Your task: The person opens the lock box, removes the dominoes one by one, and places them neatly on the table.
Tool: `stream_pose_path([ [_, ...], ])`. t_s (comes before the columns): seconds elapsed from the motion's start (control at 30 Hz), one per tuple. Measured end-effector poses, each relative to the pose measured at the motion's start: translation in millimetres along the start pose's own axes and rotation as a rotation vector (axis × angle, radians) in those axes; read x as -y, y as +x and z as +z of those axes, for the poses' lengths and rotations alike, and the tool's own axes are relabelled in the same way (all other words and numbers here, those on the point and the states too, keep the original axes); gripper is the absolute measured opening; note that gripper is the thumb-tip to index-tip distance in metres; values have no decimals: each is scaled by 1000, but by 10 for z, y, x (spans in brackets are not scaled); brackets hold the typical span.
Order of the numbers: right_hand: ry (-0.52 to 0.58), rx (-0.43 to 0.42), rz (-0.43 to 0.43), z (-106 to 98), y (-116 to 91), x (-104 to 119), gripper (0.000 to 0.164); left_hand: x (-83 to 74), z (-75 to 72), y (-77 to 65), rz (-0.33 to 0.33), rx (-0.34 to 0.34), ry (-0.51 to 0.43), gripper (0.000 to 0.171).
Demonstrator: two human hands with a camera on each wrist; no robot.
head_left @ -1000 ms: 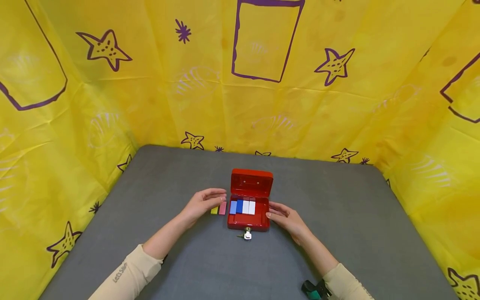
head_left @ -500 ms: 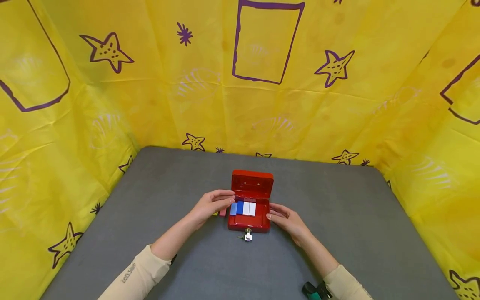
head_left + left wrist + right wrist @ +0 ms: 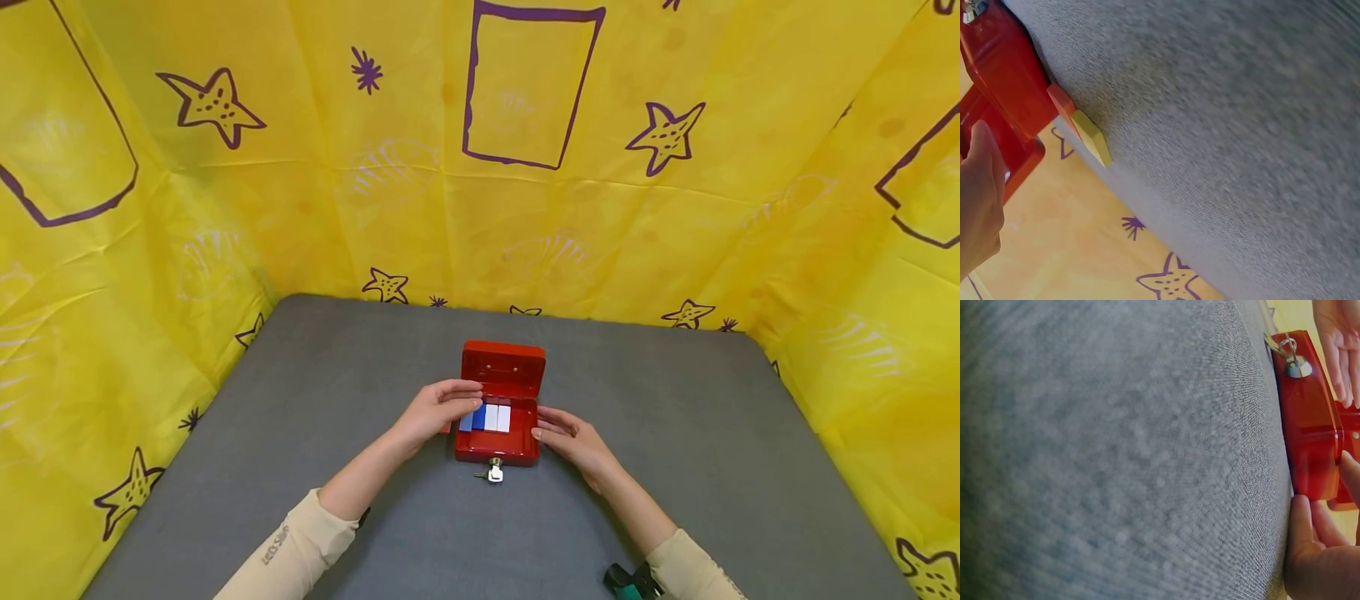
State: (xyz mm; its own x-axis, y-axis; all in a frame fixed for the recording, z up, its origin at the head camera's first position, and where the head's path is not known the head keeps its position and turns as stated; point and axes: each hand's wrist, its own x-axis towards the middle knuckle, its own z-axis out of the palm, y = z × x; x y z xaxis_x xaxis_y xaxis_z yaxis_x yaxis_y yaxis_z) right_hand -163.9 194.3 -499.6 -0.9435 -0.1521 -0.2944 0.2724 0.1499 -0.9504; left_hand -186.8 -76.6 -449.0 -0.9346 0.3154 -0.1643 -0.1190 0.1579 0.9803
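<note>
A red metal cash box (image 3: 517,454) stands with its lid (image 3: 506,362) raised. Two white blocks (image 3: 497,418), a dark blue block (image 3: 477,419) and a light blue block (image 3: 466,422) lie side by side inside. My left hand (image 3: 435,411) hovers over the box's left part, its fingers extended above the blue blocks, and no held thing shows. In the right wrist view that left hand (image 3: 1340,344) appears with straight fingers. My right hand (image 3: 581,446) touches the box's right side, thumb at the rim (image 3: 1339,434) and fingers against the outer wall.
Left of the box, a pink block (image 3: 1063,102) and a yellow block (image 3: 1091,136) lie on the grey tabletop (image 3: 390,542). A key (image 3: 495,473) sits in the front lock. A black and green object (image 3: 628,582) lies near the right sleeve. Yellow cloth (image 3: 420,208) surrounds the table.
My left hand has moved right, from above the pink and yellow blocks to over the box's left part. My right hand and the box have stayed put.
</note>
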Motion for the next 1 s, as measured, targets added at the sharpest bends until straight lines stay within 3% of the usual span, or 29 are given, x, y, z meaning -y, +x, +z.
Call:
stream_pose_path([
  [0.17,-2,-4,5,2,-3,-14,62,-3,60,2,-13,2,17,44],
  [0.4,-15,-9,5,7,1,-11,62,17,116,21,52,15,64,40],
  [0.73,-15,-9,3,1,7,-7,65,16,164,65,171,47,312,40],
  [1.0,-7,8,4,-6,8,-6,64,58,234,118,212,69,426,41],
])
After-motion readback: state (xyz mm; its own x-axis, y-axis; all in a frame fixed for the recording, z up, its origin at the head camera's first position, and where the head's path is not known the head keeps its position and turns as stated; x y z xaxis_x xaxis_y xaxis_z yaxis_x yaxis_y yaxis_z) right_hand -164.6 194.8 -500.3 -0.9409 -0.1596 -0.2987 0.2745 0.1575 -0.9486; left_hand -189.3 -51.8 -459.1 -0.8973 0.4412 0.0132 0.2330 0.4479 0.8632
